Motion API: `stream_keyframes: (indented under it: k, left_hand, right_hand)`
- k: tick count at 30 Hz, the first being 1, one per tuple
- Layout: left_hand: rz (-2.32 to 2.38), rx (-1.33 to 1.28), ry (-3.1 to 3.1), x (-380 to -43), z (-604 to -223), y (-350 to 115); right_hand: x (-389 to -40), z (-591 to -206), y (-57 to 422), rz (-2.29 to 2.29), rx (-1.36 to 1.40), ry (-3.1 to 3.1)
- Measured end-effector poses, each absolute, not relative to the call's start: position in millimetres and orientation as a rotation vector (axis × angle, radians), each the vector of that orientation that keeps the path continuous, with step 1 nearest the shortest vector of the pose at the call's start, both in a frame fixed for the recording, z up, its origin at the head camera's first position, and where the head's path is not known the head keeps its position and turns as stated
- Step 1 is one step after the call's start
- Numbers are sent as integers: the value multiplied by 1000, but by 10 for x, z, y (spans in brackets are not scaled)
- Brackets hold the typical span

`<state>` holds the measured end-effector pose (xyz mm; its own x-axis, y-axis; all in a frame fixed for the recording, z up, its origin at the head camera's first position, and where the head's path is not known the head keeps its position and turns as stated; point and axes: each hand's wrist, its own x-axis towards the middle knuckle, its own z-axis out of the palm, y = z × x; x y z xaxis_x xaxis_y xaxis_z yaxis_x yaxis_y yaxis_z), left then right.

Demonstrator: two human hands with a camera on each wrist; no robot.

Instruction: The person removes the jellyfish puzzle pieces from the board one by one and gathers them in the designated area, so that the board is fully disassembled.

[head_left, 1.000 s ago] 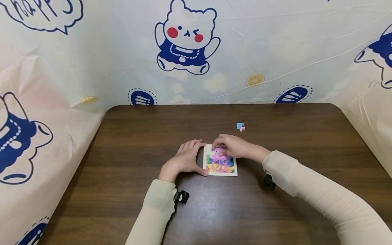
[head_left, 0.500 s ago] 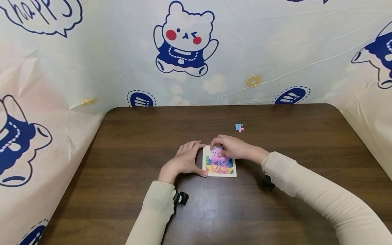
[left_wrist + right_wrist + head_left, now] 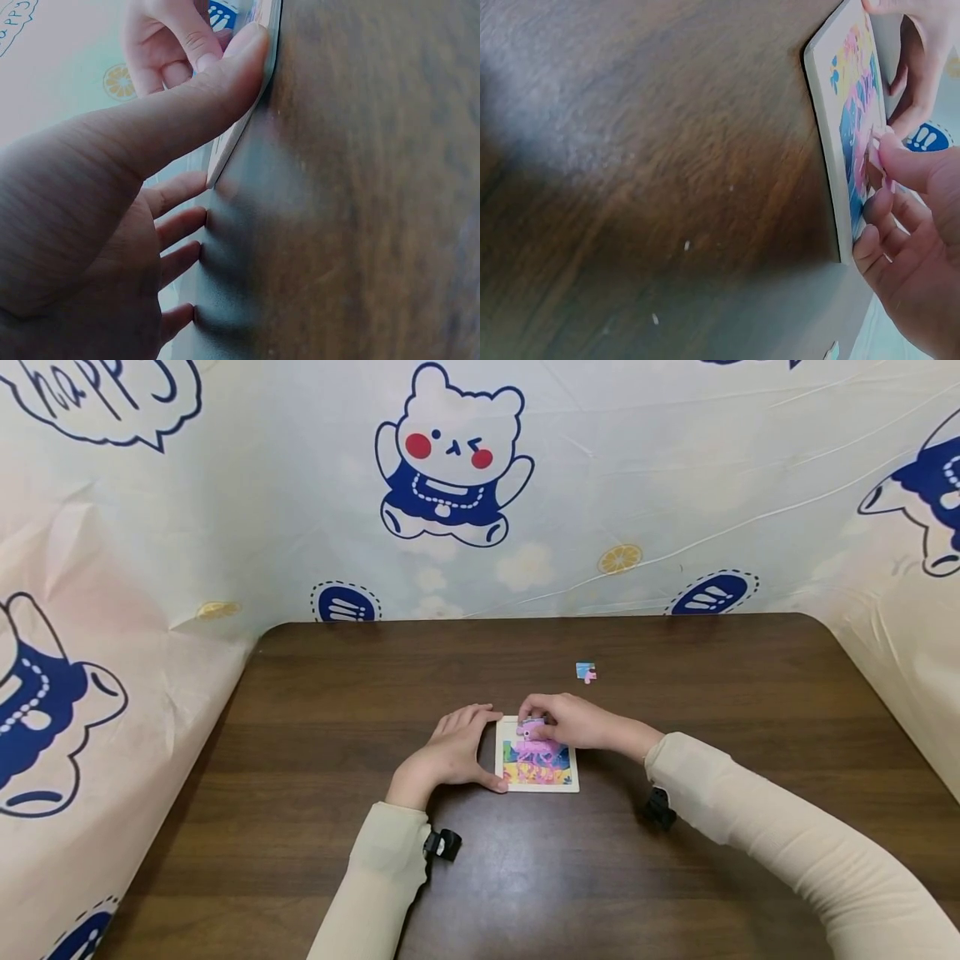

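A square jigsaw puzzle board [image 3: 538, 788] with a pale frame lies on the table, showing a pink octopus over a yellow and blue seabed. My left hand [image 3: 447, 753] rests along its left edge, thumb at the near corner and index finger at the far corner, fingers spread fairly straight. Above the board's upper part, my right hand [image 3: 573, 720] pinches a pink puzzle piece [image 3: 876, 154] between thumb and fingers. Those fingers hide part of the board's top right. Beyond the board lies a loose blue-and-pink puzzle piece [image 3: 585, 672].
The dark brown wooden table [image 3: 337, 693] reaches to a printed cloth backdrop [image 3: 585, 460] at the back and sides. A black wrist camera [image 3: 444, 844] is strapped to the left wrist, another black device [image 3: 660, 810] to the right.
My right hand has shifted slightly right, and the pink puzzle piece in its fingers sits at a somewhat different angle. The left hand and board stay in place.
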<state>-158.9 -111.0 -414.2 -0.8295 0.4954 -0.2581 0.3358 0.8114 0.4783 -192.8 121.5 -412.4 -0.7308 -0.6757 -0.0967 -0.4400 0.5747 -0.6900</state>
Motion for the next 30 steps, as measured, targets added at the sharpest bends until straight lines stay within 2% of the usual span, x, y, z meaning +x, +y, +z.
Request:
stream_keyframes:
  k: [18, 30]
  left_hand:
    - [606, 637, 2623, -1575, -4095, -1120]
    - [606, 641, 2632, -1581, -4125, -1122]
  right_hand:
    - [-1973, -4067, 1359, -1007, -880, 2491]
    - [-2122, -4067, 1690, -1016, -782, 2628]
